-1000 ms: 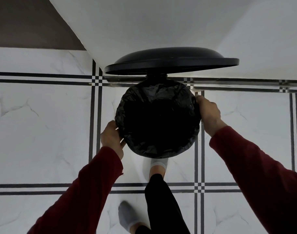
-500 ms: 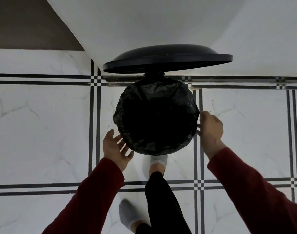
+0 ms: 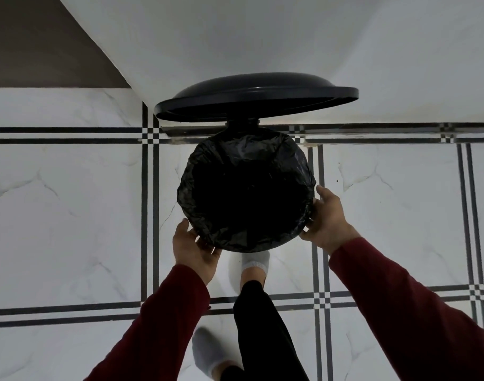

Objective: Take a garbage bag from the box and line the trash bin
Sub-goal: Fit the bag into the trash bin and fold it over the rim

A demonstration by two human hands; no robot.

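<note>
A round trash bin stands on the tiled floor, its black lid (image 3: 256, 97) raised upright at the back. A black garbage bag (image 3: 246, 188) lines the bin, and its crinkled edge is folded over the rim all the way round. My left hand (image 3: 192, 248) cups the bag's folded edge at the near-left of the rim, fingers curled under it. My right hand (image 3: 328, 218) holds the bag's edge at the right of the rim, thumb up along the side. The bag box is not in view.
My foot in a white sock (image 3: 256, 264) is at the bin's near base. My other foot in a grey sock (image 3: 208, 353) stands further back. White walls (image 3: 235, 37) meet in a corner right behind the bin. White marble floor tiles (image 3: 70, 215) with dark lines surround it.
Both hands came off the bin's sides half a second ago. They now hold the bag's folded edge lower and nearer on the rim. The bin and lid have stayed put.
</note>
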